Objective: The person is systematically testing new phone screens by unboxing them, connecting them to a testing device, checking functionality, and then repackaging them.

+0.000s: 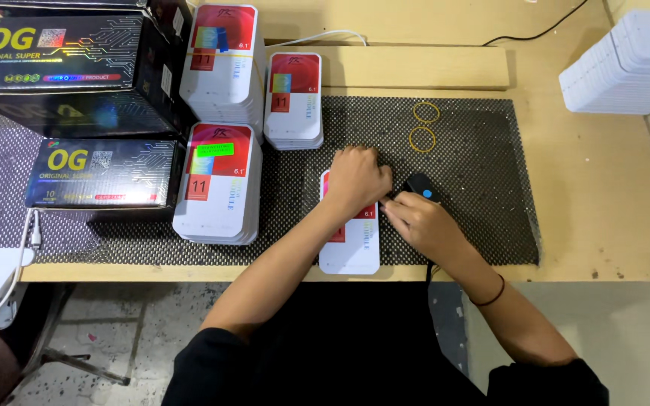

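On the wooden bench (588, 195), over a dark mesh mat (475, 188), the left hand (356, 179) lies curled, palm down, pressing on the upper end of a flat white card package with a red panel (355, 244), which lies lengthwise near the bench's front edge. The right hand (423, 222) is wrapped around a small black handheld scanner with a blue button (420, 186), its nose pointing towards the package's top corner, just beside the left hand; its cord runs back under the wrist. To judge by how things lie, this one package is the piece in hand now. Three stacks of the same packages stand to the left: a tall one (223, 64), a shorter one (293, 98) beside it, and another (218, 184) nearer the front; whether these are finished or waiting cannot be told. A further stack of white packages (626, 64) sits well apart at the far right. Two yellow rubber bands (423, 126) lie loose on the mat beyond the hands, unused, so no bundling shows yet. Black printed cartons (69, 113) are piled at the far left.
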